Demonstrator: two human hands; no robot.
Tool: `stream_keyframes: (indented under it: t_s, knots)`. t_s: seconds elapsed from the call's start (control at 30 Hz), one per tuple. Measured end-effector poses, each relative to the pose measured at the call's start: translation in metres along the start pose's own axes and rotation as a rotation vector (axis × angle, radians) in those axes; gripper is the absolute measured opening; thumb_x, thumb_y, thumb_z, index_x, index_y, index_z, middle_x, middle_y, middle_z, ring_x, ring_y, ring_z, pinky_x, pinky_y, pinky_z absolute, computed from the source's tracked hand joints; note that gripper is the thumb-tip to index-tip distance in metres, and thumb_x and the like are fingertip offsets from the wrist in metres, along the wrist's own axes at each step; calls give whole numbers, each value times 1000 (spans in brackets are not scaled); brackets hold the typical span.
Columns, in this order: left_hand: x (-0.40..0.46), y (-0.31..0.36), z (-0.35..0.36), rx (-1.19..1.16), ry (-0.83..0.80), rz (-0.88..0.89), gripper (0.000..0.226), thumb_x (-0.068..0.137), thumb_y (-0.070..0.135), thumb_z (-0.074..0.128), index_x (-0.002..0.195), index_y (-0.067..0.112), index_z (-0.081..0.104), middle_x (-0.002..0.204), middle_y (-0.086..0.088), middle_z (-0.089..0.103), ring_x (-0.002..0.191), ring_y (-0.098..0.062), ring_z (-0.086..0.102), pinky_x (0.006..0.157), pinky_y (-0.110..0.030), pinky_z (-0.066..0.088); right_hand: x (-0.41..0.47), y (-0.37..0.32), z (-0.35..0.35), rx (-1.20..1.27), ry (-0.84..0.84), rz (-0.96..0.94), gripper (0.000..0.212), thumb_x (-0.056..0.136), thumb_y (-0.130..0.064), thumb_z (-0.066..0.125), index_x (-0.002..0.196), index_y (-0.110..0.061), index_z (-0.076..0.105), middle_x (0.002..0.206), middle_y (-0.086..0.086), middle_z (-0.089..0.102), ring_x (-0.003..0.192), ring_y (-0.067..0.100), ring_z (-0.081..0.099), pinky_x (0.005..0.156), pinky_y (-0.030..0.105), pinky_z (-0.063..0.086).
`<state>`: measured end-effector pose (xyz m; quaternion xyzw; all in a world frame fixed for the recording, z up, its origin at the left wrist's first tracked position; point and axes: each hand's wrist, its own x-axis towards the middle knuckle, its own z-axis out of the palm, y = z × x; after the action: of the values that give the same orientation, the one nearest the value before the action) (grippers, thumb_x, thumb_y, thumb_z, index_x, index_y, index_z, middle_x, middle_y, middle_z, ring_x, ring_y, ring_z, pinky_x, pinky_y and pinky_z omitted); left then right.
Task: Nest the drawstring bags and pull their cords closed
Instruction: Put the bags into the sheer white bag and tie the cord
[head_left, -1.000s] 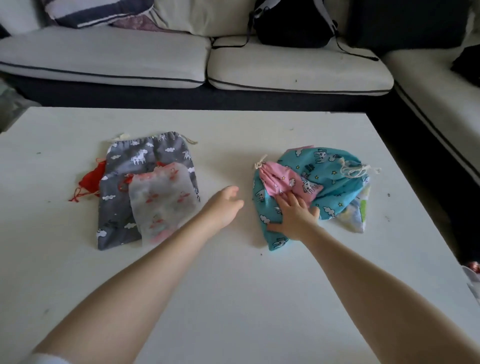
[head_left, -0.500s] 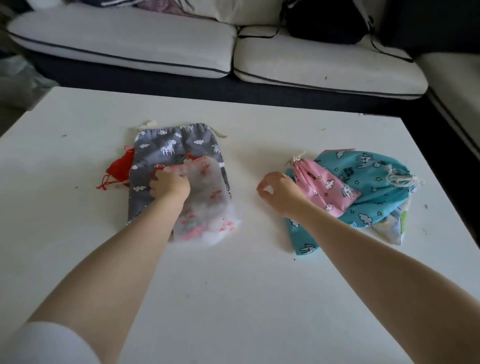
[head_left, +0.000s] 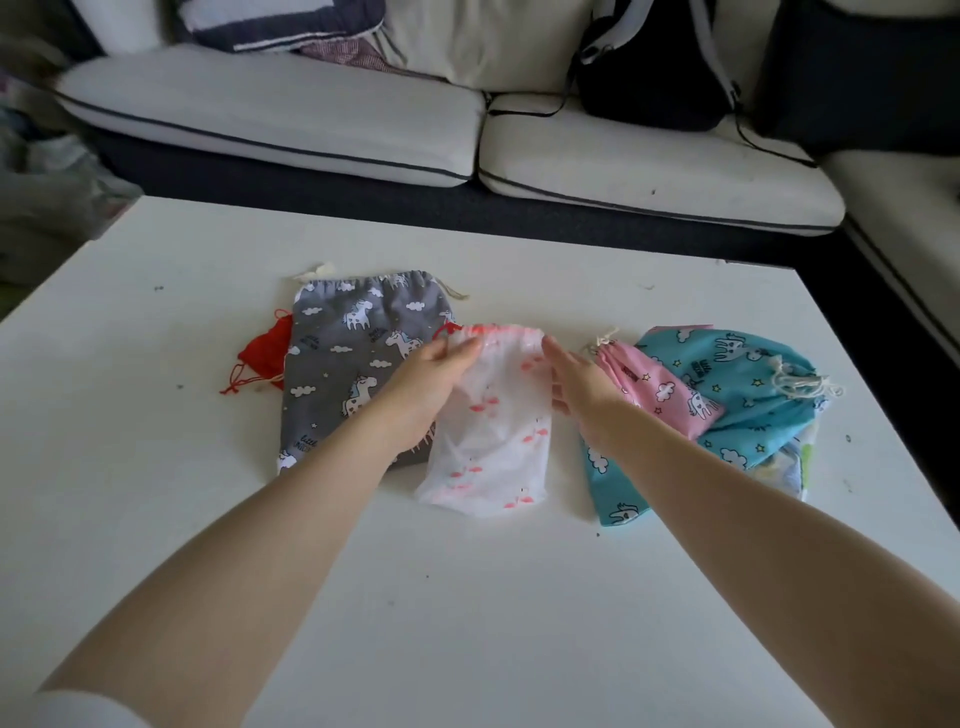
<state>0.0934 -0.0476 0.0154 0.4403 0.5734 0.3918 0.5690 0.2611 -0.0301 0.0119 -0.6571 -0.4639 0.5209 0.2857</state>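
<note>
Hands at mouth of translucent flamingo bag (head_left: 491, 441): left hand (head_left: 431, 387) pinches its left top edge, right hand (head_left: 579, 387) with straight fingers touches right edge. Thin crinkled bag lies half over grey unicorn bag (head_left: 343, 364), soft cotton, on table (head_left: 467, 623).

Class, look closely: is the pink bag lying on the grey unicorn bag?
No, the pink bag lies on the blue bag, apart from the grey unicorn bag.

White flamingo bag (head_left: 493, 441) flat, overlapping grey unicorn bag (head_left: 343, 364); pink bag (head_left: 654, 384) atop teal bag (head_left: 748, 395) — cords drawn.
</note>
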Motion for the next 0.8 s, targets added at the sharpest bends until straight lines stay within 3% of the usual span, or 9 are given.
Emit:
stream_keyframes:
  t_s: [0.1,0.17,0.23,0.33,0.5,0.57,0.63,0.73,0.8]
  knots:
    - [-13,10,12,19,-67,48,28,84,42,62,95,16,64,101,0,67,102,-17,60,104,-39,38,-14,-1,-16,384,-9,115,43,93,-47,44,93,-10,65,93,7,68,93,26,62,98,42,45]
    - [-22,18,16,24,-37,100,39,78,44,64,99,11,64,96,-5,67,98,-22,61,102,-39,41,-23,-1,-26,523,-20,117,43,94,-45,44,103,-7,65,92,9,70,84,22,64,90,39,48]
    - [-40,30,24,115,-30,148,33,85,51,54,101,22,63,94,5,62,97,-17,55,87,-31,42,-36,-1,-37,632,14,97,33,95,-36,47,99,-8,65,83,8,72,71,19,67,78,36,52]
    - [-60,45,37,201,-1,211,31,94,51,34,100,36,60,103,17,56,100,-5,49,85,-23,32,-55,-7,-49,717,67,59,25,94,-25,52,75,-11,60,60,2,63,53,15,58,66,31,51]
    - [-83,68,59,23,-38,357,26,97,23,44,108,19,67,109,9,63,99,5,53,86,-10,39,-93,-14,-80,879,-7,-64,27,91,-7,45,67,-12,56,59,3,55,51,17,53,51,25,45]
    - [-92,71,67,-16,-49,387,25,96,20,44,96,20,69,102,9,65,97,-3,56,92,-20,39,-112,-11,-94,927,-102,-185,29,95,-10,38,70,-14,53,63,3,51,57,19,49,51,25,46]
    - [-99,70,73,-65,-57,386,30,97,24,42,83,24,69,92,10,66,89,-10,55,83,-31,39,-125,-6,-105,869,-89,-256,31,97,-15,39,71,-13,55,67,4,53,61,18,53,56,28,48]
    - [-109,68,85,-213,-91,317,44,97,27,42,63,24,69,71,11,66,70,-8,56,66,-25,39,-143,1,-118,720,27,-284,30,98,-19,42,72,-12,57,72,6,56,65,19,55,64,35,46]
    - [-114,66,92,-424,-149,220,48,98,28,39,56,20,61,62,8,61,64,-8,55,65,-24,40,-150,2,-126,759,76,-286,29,97,-17,42,72,-12,55,76,6,58,69,18,54,69,31,45]
